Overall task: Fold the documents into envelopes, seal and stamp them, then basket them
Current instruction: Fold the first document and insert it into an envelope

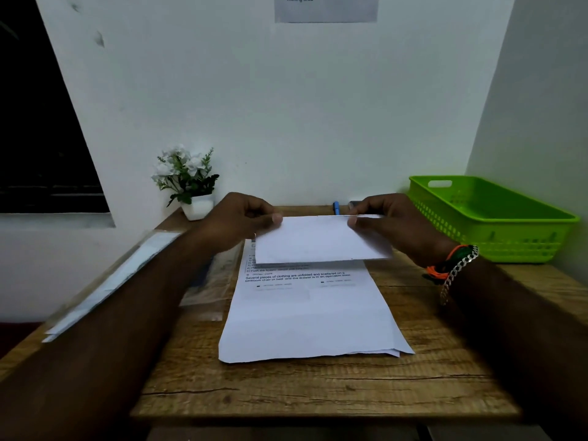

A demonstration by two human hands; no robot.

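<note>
Both the left hand (241,218) and right hand (391,221) pinch a folded paper (318,240) above printed sheets (311,316) on the counter (318,389).

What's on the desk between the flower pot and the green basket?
In the head view, a blue pen lies by the wall between flower pot and green basket, partly hidden behind the held folded paper.

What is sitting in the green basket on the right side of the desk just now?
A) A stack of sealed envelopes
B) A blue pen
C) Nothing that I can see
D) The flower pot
C: the inside of the green basket shows only bare plastic, while the folded paper is pinched between the left hand and right hand above the desk.
</note>
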